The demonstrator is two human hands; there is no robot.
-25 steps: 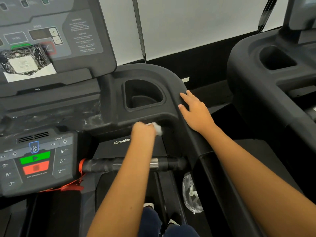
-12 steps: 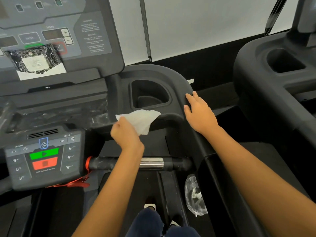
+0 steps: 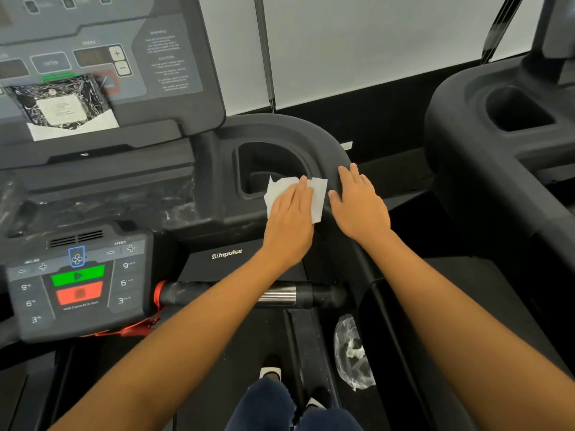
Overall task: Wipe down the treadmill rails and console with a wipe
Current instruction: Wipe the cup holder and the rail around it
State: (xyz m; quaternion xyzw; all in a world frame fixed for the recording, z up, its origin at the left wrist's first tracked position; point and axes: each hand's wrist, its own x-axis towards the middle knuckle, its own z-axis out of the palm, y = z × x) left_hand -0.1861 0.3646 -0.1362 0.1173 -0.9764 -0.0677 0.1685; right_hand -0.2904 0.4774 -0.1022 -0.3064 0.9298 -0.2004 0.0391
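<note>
Count: two hands, one wipe [image 3: 319, 197], two cup holders, the near cup holder [image 3: 264, 169] and one on the neighbouring treadmill [image 3: 485, 157].

Left hand [image 3: 289, 219] lies flat on the wipe, fingers straight and pressed together, pinning it to the console [image 3: 217, 209] rim between the near cup holder and the right rail [image 3: 326, 144]. Right hand [image 3: 361, 206] rests on that rail, fingers extended and close together.

Change from half a second ago: the wipe was pinched aloft further left; the right hand has not moved.

Legible: "impulse", "SPEED", "CAUTION", keys 9, 6, 3. Another heading looks like "INCLINE" but is blurred.

Crumpled plastic [image 3: 353, 356], perhaps a bag, lies near a second treadmill [image 3: 473, 181].
</note>
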